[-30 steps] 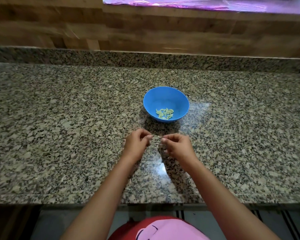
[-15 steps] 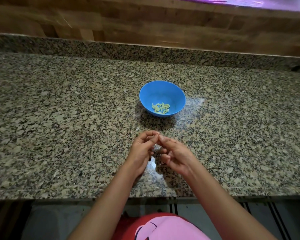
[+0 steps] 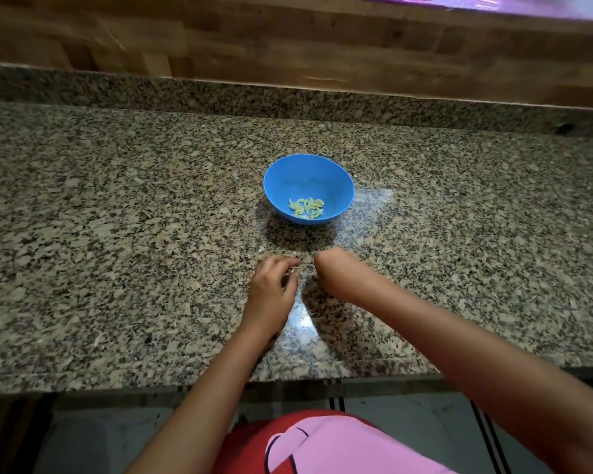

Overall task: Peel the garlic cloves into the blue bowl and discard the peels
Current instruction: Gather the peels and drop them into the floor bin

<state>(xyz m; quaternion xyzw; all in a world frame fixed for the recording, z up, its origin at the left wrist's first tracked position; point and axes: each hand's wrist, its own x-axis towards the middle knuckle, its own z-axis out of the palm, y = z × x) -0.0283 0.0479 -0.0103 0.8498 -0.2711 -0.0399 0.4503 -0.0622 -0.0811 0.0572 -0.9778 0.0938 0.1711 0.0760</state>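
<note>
The blue bowl (image 3: 278, 179) stands at the middle of the granite counter, with several peeled yellowish garlic cloves (image 3: 306, 207) at its bottom. In front of it my left hand (image 3: 273, 285) rests near the counter with curled fingers that pinch a small pale garlic piece (image 3: 293, 270); clove or peel, I cannot tell. My right hand (image 3: 336, 271) is just to its right, blurred by motion, knuckles up and fingers turned down out of sight. The two hands are a little apart.
The granite counter (image 3: 117, 234) ends at a raised granite lip and a wooden wall (image 3: 288, 39) behind. Its front edge (image 3: 117, 381) runs just before my body. A few small pale flecks lie on the stone near my hands.
My hands, which pinched the garlic piece together, have come apart. The right hand has pulled to the right and turned its fingers down; the left keeps the piece.
</note>
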